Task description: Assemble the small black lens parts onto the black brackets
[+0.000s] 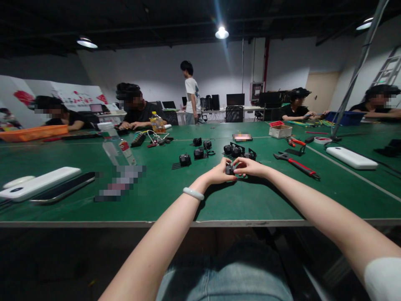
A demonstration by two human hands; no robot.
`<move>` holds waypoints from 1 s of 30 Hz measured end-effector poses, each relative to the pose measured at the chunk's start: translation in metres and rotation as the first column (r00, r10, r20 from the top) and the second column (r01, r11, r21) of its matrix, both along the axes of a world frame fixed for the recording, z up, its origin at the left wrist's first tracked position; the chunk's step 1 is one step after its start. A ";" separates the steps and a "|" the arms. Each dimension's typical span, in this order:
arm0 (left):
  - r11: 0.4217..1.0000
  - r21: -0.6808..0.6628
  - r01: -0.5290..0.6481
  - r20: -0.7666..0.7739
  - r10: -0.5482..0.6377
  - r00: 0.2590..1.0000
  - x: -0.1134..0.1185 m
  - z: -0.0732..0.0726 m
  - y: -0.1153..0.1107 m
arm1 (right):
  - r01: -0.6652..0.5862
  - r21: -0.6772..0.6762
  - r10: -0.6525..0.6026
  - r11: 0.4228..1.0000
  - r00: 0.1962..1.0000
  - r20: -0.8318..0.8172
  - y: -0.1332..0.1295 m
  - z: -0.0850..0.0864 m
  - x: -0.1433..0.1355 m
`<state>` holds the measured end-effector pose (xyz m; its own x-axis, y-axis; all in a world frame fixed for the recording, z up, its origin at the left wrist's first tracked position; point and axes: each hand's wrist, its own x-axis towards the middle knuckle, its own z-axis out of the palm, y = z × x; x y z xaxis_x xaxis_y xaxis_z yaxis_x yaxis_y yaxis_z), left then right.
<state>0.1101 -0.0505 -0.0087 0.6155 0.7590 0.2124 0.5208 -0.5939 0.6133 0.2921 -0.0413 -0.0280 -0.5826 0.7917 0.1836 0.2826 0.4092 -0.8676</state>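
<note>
A small black part is being gripped between the thumb and fingers of the left hand over the green table. Its right side is being met by the curled fingers of the right hand, though whether they are closed on it cannot be told. A cluster of black parts is lying just beyond, at twelve o'clock; more black units are being kept at ten, and a red-handled wrench is resting at three.
</note>
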 end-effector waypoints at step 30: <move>1.000 0.006 0.017 -0.014 -0.017 1.000 -0.002 -0.003 0.004 | 0.007 -0.021 -0.007 1.000 1.000 -0.002 0.005 -0.003 -0.002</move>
<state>0.1083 -0.0462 -0.0116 0.6310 0.7473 0.2082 0.5189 -0.6061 0.6028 0.2903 -0.0365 -0.0311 -0.5765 0.7996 0.1682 0.2833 0.3887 -0.8768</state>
